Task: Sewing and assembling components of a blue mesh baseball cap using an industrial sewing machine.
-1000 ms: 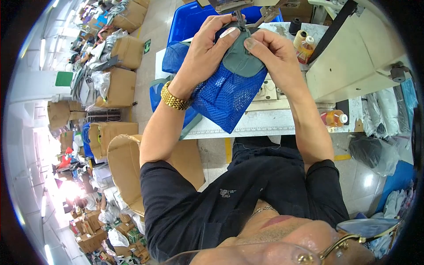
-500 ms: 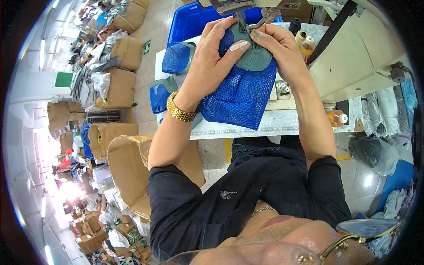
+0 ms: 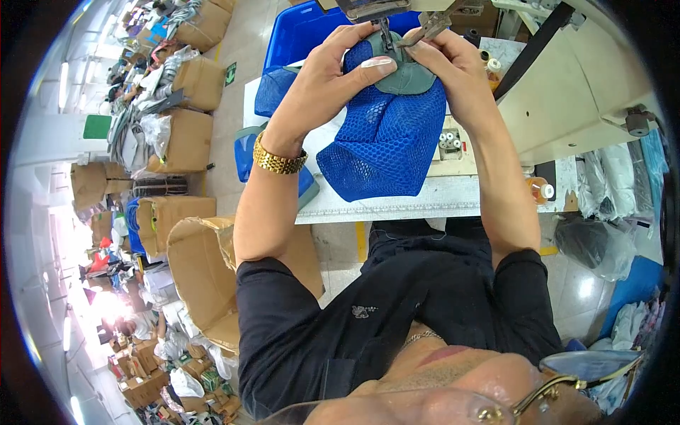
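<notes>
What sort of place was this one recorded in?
Probably a sewing workshop or small factory: there's a large cream sewing machine, a blue mesh piece held at its needle end, and cardboard boxes along the left.

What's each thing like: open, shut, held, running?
Blue mesh piece: held, rumpled
Left grip: closed on the mesh piece
Right grip: closed on it too
Sewing machine: running or stopped, can't tell
Blue bin: open
Nearest cardboard box: open
Front orange bottle: capped
Gold wristband: worn

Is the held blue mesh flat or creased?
Creased, not flat: folds run down the blue mesh below the grey-green patch that the left hand and right hand hold.
</notes>
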`<state>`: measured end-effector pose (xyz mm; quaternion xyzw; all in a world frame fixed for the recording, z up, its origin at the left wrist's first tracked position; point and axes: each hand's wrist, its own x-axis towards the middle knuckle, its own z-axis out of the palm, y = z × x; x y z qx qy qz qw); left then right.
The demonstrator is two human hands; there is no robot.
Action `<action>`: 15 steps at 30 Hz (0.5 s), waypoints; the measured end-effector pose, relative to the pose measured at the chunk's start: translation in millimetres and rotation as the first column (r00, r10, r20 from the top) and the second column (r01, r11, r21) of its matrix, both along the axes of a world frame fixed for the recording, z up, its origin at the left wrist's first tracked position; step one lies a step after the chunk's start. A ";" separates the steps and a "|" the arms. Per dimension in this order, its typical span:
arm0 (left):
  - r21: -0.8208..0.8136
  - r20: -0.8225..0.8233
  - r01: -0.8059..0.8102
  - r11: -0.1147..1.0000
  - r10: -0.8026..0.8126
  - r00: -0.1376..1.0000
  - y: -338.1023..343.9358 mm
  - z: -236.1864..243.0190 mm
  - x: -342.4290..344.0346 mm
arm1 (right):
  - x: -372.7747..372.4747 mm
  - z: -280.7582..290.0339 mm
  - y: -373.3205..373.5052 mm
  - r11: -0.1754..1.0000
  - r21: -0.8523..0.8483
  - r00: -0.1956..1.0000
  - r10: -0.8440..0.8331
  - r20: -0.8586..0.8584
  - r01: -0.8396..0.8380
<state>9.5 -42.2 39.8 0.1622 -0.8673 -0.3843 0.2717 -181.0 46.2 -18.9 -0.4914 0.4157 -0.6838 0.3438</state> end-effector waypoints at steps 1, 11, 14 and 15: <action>-0.008 -0.015 0.012 1.000 -0.012 1.000 -4.5 -5.1 1.6 | 5.2 1.6 3.8 1.000 -0.002 1.000 0.003 -0.002 -0.003; 0.123 -0.017 0.119 0.985 -0.118 0.993 -13.3 -0.7 -5.2 | 8.1 41.9 49.6 0.967 -0.239 0.960 -0.148 -0.238 0.090; 0.155 -0.058 0.113 0.982 -0.105 0.993 -19.1 -9.2 -2.6 | -11.2 64.7 89.0 0.934 -0.331 0.926 -0.239 -0.292 0.136; 0.155 -0.066 0.106 0.982 -0.097 0.993 -17.6 -9.3 0.5 | -30.5 70.6 111.2 0.861 -0.350 0.795 -0.487 -0.362 0.368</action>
